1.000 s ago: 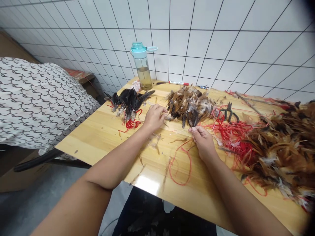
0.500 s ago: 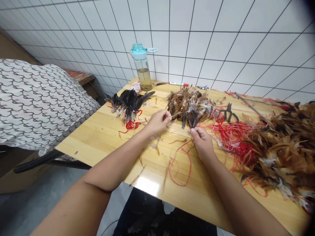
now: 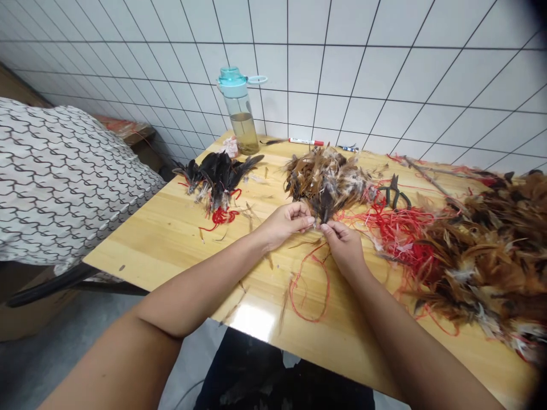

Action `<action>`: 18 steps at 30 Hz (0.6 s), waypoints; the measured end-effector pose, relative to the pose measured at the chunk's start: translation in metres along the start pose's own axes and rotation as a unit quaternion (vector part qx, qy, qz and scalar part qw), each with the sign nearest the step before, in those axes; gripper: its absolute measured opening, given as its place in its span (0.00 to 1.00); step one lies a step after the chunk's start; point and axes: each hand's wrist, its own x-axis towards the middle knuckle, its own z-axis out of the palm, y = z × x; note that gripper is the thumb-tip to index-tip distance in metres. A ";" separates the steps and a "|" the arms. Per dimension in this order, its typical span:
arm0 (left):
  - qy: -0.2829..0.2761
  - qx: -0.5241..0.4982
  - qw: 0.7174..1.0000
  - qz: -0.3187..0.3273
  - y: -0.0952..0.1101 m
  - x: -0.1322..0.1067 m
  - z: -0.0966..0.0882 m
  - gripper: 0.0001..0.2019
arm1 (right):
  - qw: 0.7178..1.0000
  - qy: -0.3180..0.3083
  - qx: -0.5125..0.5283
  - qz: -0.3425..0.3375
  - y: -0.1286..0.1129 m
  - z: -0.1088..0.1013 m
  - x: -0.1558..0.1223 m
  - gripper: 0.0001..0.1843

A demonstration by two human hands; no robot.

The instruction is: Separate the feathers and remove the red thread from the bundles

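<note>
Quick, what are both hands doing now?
Left hand: pinched closed; contents too small to tell.
Right hand: closed, holding a small dark-brown feather bunch.

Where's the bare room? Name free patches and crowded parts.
Widest: the left front of the table, between the black feathers and left forearm. Smaller: between the red cord loop and right forearm. Crowded: brown feathers beyond the right hand; rightward, red strands, pliers and a larger feather heap.

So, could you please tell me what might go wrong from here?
The dark feathers are pinched near their narrow end by the right hand, so they might fan out if that grip slips. The loose red loop lies close to that hand and could snag a finger. The pliers lie right beside the tangled red string, so lifting them might drag strands along.
</note>
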 end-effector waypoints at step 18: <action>-0.002 0.040 0.998 0.040 -0.003 0.000 0.004 0.18 | 0.998 -0.033 -0.038 -0.032 0.002 0.003 0.000 0.14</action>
